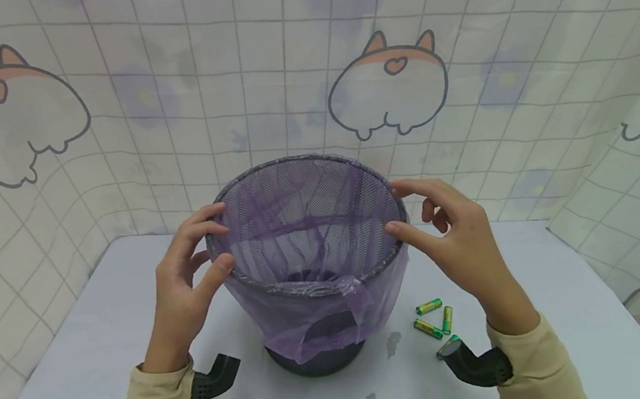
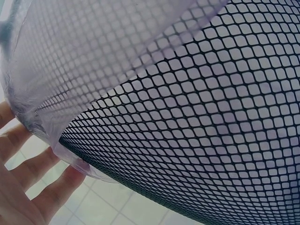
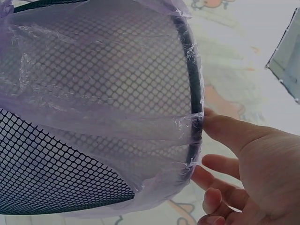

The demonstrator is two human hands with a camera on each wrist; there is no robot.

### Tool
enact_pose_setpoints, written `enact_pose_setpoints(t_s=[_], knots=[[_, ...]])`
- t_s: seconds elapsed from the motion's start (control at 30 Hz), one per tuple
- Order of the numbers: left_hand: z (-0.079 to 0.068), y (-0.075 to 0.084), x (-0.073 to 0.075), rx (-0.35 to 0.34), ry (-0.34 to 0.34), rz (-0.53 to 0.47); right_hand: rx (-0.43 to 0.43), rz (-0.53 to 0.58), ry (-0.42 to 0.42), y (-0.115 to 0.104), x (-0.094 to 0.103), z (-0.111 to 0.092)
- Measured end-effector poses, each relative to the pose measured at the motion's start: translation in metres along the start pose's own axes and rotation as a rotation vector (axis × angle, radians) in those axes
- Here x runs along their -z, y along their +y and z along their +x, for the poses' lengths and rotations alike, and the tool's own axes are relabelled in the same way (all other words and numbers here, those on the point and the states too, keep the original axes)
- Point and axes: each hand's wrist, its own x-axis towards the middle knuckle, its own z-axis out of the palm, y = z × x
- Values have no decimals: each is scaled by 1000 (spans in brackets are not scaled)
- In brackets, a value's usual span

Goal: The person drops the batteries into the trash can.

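Mesh bin (image 1: 311,263) stands upright mid-bench (image 1: 72,378), just in front of the tiled cat-print backdrop (image 1: 390,84). Purple bag (image 1: 326,317) lines the inside and is folded over the rim, hanging partway down the outer wall. The overhang is uneven, longest at the front, where a handle loop dangles.

Left hand (image 1: 185,283): at the left rim, thumb and fingers curled around the rim and bag edge. Looks like a pinch grip holding the film against the wire. The left wrist view shows the fingers (image 2: 33,187) under the bag's folded edge, outside the mesh.

Right hand (image 1: 458,240): at the right rim, thumb tip (image 3: 220,129) touching the bag-covered rim, the other fingers loosely bent and held just off it. It isn't gripping anything, more a steadying or smoothing contact.

My read is that hands on opposite sides keep the light bin from sliding while the film is seated evenly on the rim.

Four green batteries (image 1: 436,320) lie on the bench just right of the bin base, close together near the right wrist. Two small scraps (image 1: 379,375) lie on the bench in front of the bin.
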Motion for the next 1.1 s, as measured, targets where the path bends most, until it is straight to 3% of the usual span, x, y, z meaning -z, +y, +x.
enact_pose_setpoints(t_s=[1.1], knots=[[1, -1, 0, -4, -3, 4, -37, -61, 38, 7, 11, -11]])
